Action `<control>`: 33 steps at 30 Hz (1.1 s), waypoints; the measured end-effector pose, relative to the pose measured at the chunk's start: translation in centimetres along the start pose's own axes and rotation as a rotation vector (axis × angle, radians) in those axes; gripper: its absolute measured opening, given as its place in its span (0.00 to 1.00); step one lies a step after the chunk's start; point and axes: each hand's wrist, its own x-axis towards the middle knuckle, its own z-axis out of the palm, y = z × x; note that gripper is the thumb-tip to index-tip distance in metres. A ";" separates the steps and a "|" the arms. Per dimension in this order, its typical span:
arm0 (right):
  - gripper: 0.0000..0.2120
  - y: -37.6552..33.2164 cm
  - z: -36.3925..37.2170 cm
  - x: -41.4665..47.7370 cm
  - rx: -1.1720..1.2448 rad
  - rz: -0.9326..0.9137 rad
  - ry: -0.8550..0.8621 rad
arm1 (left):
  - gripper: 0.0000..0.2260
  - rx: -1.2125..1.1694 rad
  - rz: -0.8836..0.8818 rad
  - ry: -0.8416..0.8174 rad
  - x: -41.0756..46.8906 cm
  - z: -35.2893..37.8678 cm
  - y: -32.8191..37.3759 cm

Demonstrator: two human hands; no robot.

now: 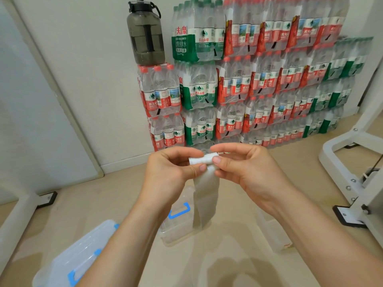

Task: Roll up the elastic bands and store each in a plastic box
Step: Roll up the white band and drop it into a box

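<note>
Currently, rolling is at an early stage. A closed plastic box [83, 251] lies well below and left of the fingers. The left hand [172, 170] pinches the elastic band [205, 191] at one end of its small rolled top, thumb against fingertips. The right hand [244, 168] pinches the other end. Most of the band hangs unrolled below the fingers, in front of a second box [176, 226]. Whether any box already holds a band cannot be determined.

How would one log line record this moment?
step: rolling | left hand: pinches elastic band | right hand: pinches same band | band tail: hanging | plastic box: on floor
</note>
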 end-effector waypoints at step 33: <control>0.10 -0.3 -1.6 0.0 -0.103 0.070 -0.140 | 0.19 0.224 -0.109 -0.430 -1.0 -2.0 1.2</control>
